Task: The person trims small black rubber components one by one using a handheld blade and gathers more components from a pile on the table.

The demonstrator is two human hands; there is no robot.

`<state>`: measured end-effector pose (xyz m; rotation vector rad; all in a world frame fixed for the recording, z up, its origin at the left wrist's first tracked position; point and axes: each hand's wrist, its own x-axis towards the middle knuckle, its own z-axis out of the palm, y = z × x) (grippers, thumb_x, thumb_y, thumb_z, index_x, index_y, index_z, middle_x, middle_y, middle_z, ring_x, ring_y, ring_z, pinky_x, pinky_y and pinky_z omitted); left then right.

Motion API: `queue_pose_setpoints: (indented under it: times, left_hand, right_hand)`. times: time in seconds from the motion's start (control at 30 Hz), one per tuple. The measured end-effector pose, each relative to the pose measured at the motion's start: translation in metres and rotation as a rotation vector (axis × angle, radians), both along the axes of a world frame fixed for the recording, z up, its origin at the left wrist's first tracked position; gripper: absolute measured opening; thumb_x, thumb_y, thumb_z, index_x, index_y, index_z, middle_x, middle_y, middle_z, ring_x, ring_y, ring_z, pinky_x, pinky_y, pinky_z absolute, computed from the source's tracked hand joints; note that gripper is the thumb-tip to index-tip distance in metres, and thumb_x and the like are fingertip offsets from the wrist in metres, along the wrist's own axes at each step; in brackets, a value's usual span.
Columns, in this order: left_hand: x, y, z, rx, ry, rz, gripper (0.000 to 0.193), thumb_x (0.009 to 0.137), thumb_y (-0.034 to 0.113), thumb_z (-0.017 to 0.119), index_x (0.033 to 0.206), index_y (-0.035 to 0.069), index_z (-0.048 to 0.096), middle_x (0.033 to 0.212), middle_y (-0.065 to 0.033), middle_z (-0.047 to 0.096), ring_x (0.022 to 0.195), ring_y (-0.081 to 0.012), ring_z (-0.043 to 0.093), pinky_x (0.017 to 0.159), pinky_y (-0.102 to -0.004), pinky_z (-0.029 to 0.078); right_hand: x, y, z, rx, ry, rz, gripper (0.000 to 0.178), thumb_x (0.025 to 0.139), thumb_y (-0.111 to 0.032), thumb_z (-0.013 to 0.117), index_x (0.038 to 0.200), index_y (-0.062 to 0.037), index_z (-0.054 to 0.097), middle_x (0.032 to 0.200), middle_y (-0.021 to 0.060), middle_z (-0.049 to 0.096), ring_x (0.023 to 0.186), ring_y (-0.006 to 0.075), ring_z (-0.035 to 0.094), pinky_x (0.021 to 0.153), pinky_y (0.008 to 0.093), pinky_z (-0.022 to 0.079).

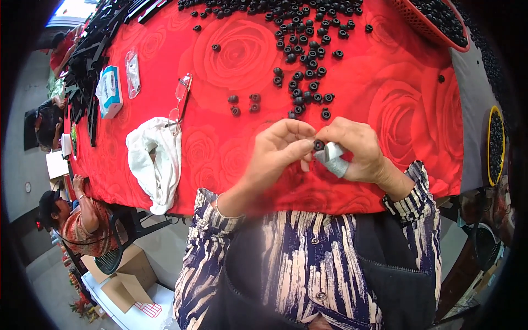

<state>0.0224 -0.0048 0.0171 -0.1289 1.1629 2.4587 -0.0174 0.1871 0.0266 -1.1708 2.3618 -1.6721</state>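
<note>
A small round black part [318, 144] with a hole in its face is pinched at the fingertips of my left hand [280, 147]. My right hand [356, 147] is curled close against it, its index fingertip at the top of the part. Grey and white wrapping [334, 159] shows around the right thumb; whether a tool sits within it, I cannot tell. Just beyond my hands a long trail of the same black parts [308, 71] runs back to a large heap [286, 8]. Left of that trail stands a small group of black parts [245, 104].
The red rose-patterned tablecloth [231, 49] also holds a white cloth [157, 165], eyeglasses [180, 99], a clear case [132, 74], a tissue pack [110, 92] and black strips [91, 66]. A red basket [434, 25] and yellow-rimmed basket [495, 146] hold black parts. Another person [82, 220] sits at left.
</note>
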Motion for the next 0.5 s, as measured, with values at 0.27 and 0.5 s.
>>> queue_pose_setpoints:
  times: [0.27, 0.5]
  left_hand:
    - [-0.006, -0.01, -0.007, 0.036, -0.118, -0.284, 0.021, 0.088, 0.012, 0.062, 0.101, -0.004, 0.059, 0.077, -0.0046, 0.061, 0.061, -0.0091, 0.057, 0.053, -0.0224, 0.049]
    - [-0.005, -0.008, -0.016, 0.285, -0.241, -0.171, 0.015, 0.09, 0.009, 0.055, 0.101, -0.001, 0.057, 0.081, -0.0071, 0.06, 0.061, -0.0091, 0.054, 0.052, -0.0247, 0.049]
  right_hand:
    - [0.002, -0.001, -0.004, 0.086, 0.327, 0.027, 0.041, 0.061, -0.006, 0.07, 0.1, 0.0, 0.059, 0.074, 0.0087, 0.057, 0.062, 0.0243, 0.058, 0.053, 0.0348, 0.047]
    - [0.002, 0.001, 0.008, 0.026, -0.01, -0.015, 0.042, 0.072, -0.009, 0.069, 0.11, 0.001, 0.054, 0.084, 0.0132, 0.056, 0.07, 0.0268, 0.058, 0.061, 0.0346, 0.047]
